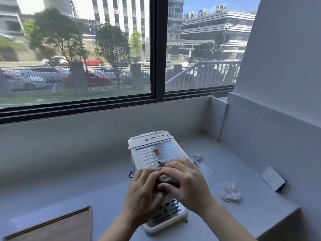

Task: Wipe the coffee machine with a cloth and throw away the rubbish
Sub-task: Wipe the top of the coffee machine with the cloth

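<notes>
Both hands, left (pixel 144 193) and right (pixel 186 181), clutch a dark crumpled cloth (pixel 165 180) atop the white coffee machine (pixel 156 153); its brown stain (pixel 156 151) remains, and crumpled paper rubbish (pixel 230 191) waits on the grey counter (pixel 69 188).

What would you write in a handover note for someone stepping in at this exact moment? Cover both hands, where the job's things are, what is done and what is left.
Left hand and right hand: both closed on the dark cloth, bunched over the front of the coffee machine.
Coffee machine: white, on the grey counter by the window.
Done: wiping seems under way.
Left: a brown stain sits on the machine's ribbed top; two crumpled bits of rubbish lie on the counter to its right, one near, one farther back. No bin is in view.
</notes>
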Demonstrator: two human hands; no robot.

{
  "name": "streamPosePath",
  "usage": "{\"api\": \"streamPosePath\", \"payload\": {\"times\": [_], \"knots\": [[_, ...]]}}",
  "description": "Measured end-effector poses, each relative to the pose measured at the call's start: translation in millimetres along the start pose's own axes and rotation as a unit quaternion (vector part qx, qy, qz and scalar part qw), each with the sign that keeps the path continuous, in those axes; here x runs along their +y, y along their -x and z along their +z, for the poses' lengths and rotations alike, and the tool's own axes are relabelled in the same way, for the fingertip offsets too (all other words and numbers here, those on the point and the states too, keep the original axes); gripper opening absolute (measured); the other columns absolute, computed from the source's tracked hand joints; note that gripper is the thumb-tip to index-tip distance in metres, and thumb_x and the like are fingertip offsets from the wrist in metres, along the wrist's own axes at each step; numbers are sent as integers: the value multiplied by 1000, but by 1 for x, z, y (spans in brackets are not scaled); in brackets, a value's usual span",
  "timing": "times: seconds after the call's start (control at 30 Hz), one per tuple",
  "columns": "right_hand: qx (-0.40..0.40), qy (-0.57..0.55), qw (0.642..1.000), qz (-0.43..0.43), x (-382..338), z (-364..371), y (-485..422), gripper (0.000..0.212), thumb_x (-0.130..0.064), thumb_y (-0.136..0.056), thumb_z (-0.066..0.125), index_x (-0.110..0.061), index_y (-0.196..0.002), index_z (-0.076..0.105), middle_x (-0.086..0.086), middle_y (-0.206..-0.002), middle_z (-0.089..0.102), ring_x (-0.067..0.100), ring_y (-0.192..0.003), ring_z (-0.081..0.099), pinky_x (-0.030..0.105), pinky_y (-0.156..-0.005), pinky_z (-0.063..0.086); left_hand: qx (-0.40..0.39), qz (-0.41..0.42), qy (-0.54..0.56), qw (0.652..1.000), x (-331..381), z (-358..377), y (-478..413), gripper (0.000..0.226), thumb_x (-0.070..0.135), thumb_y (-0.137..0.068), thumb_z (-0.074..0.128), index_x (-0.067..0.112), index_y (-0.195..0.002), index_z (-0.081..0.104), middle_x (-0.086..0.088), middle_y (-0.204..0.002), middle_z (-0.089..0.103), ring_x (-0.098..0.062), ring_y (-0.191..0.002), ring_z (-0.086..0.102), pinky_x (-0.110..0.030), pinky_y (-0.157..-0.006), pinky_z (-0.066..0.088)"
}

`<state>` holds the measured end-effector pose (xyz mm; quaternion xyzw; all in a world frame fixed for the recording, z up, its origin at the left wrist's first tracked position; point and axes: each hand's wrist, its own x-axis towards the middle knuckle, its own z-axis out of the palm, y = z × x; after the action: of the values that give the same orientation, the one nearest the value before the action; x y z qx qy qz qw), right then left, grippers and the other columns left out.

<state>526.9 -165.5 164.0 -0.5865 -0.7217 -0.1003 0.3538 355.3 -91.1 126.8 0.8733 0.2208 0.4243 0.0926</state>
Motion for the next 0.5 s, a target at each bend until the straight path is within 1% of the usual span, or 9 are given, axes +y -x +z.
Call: {"api": "streamPosePath", "payload": {"times": [0.07,0.1,0.13,0.2,0.23,0.3,0.37,0.4,0.5], "knots": [[47,3,997,-53,15,3,9,29,-46,-86,73,-22,-102,72,-10,-108,67,18,-108,56,33,-94,46,6,-3,19,1000,0,2,3,44,24,-79,61,17,-122,54,4,-116,56,-19,-103,52,-33,-90,45],[65,11,995,-69,25,3,16,26,-43,-86,75,-20,-97,71,-8,-105,67,20,-105,57,34,-91,46,17,-11,24,1000,1,4,3,42,25,-79,57,16,-121,54,4,-114,56,-19,-101,51,-34,-88,45],[83,23,994,-73,33,2,21,23,-39,-85,75,-18,-93,69,-7,-103,66,21,-102,57,36,-88,47,31,-17,18,999,3,7,2,36,26,-81,54,16,-116,56,3,-111,56,-20,-98,51,-36,-85,45],[118,31,991,-47,41,4,27,16,-31,-85,74,-17,-88,67,-6,-98,64,22,-97,56,39,-82,46,60,-23,-39,997,7,16,-1,21,28,-90,47,16,-100,61,2,-103,56,-23,-90,50,-39,-80,43],[131,29,990,-32,40,7,29,13,-28,-86,73,-17,-87,66,-6,-96,63,21,-96,56,39,-81,46,74,-28,-66,995,8,21,-2,20,27,-93,46,16,-93,63,1,-100,56,-24,-87,50,-40,-77,43],[130,32,990,-45,34,15,32,9,-26,-87,69,-18,-91,67,-5,-95,63,22,-96,56,38,-83,45,102,-18,-97,990,7,29,-2,17,24,-94,50,16,-87,63,-2,-97,58,-27,-85,51,-41,-75,43],[107,36,992,-62,37,14,31,10,-22,-85,69,-19,-95,69,-5,-97,63,21,-97,57,37,-83,46,106,18,-115,988,2,31,1,9,19,-91,56,15,-87,62,-4,-99,60,-29,-90,54,-40,-77,44],[108,28,993,-34,42,10,27,11,-21,-83,68,-19,-95,70,-6,-98,64,19,-96,57,36,-83,47,102,37,-125,986,-1,31,2,5,16,-90,58,14,-88,62,-6,-100,61,-30,-93,56,-39,-80,44],[124,-13,981,151,52,-2,6,13,-20,-81,66,-24,-92,71,-12,-100,65,21,-96,57,34,-81,47,96,58,-146,983,-5,31,1,6,12,-88,59,9,-90,63,-11,-103,64,-34,-99,59,-41,-88,46]]}}
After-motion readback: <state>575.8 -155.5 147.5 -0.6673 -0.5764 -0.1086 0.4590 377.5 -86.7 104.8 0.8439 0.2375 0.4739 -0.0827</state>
